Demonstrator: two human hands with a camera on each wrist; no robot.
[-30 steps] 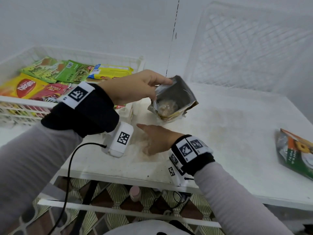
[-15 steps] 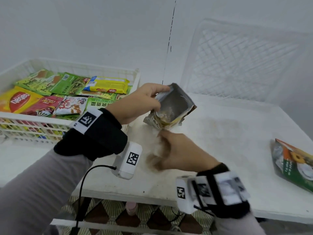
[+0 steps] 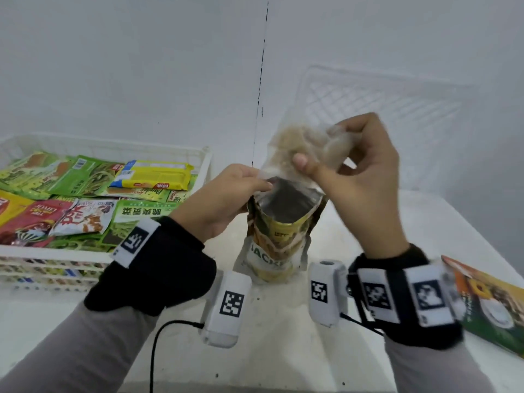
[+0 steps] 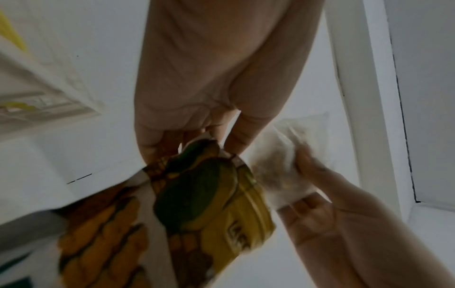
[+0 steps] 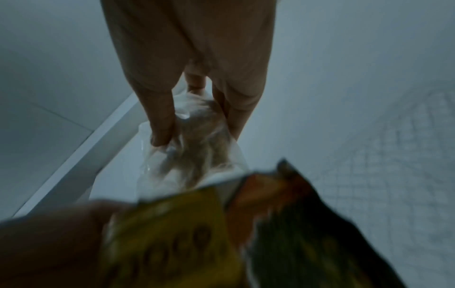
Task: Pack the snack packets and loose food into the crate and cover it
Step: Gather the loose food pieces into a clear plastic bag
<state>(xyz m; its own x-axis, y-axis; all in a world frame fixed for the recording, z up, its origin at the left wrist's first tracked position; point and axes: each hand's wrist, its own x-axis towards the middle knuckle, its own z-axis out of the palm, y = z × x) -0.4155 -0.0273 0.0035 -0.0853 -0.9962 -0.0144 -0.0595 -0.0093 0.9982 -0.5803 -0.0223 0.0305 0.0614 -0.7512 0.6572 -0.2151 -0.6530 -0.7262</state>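
An opened yellow-green snack pouch (image 3: 279, 236) stands upright on the white table (image 3: 354, 222), its silver inside showing. My left hand (image 3: 226, 199) pinches the pouch's rim at its left side. My right hand (image 3: 354, 171) grips a clear plastic bag (image 3: 300, 148) of brownish loose food just above the pouch mouth. The left wrist view shows the pouch (image 4: 209, 194) and the clear bag (image 4: 288, 175) side by side. In the blurred right wrist view, fingers pinch the clear bag (image 5: 197, 140) above the pouch (image 5: 172, 233). A white crate (image 3: 158, 154) at left holds several snack packets (image 3: 85, 194).
A second white lattice crate (image 3: 382, 114) leans against the wall behind the table. A green and orange packet (image 3: 493, 304) lies flat at the table's right edge. White walls close in the back.
The pouch has gone from tilted to upright. My right hand has left the table surface and risen, now holding the clear bag of food above the pouch mouth.
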